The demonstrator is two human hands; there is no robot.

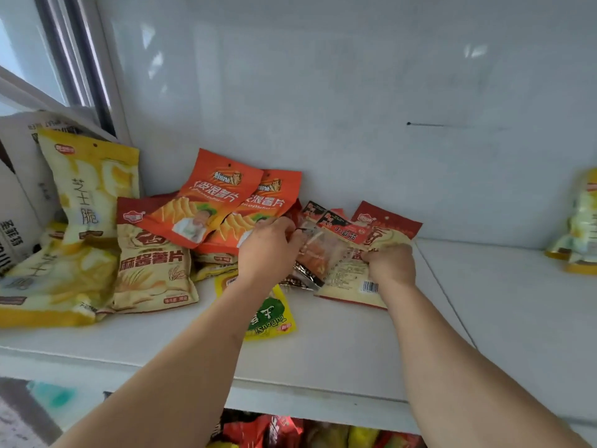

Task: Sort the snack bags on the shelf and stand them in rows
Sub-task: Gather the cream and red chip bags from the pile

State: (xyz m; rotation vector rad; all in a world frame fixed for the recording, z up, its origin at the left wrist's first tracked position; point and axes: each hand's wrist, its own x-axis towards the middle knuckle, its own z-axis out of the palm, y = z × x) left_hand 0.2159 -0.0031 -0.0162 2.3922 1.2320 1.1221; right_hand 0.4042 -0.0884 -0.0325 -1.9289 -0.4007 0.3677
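Hands meet over the small clear spicy-strip packets point(319, 250) lying mid-shelf point(355, 344), left hand point(268, 250) pinching their left edge, right hand point(392, 265) gripping the tan chip bag point(352, 286) beneath, long axis slanting toward the back wall.

head: single view, worn at head height | faces forward and down onto shelf point(355, 350) and wall point(323, 92) behind | close range, both forearms reaching in from the bottom edge | wide-angle, edges bowed
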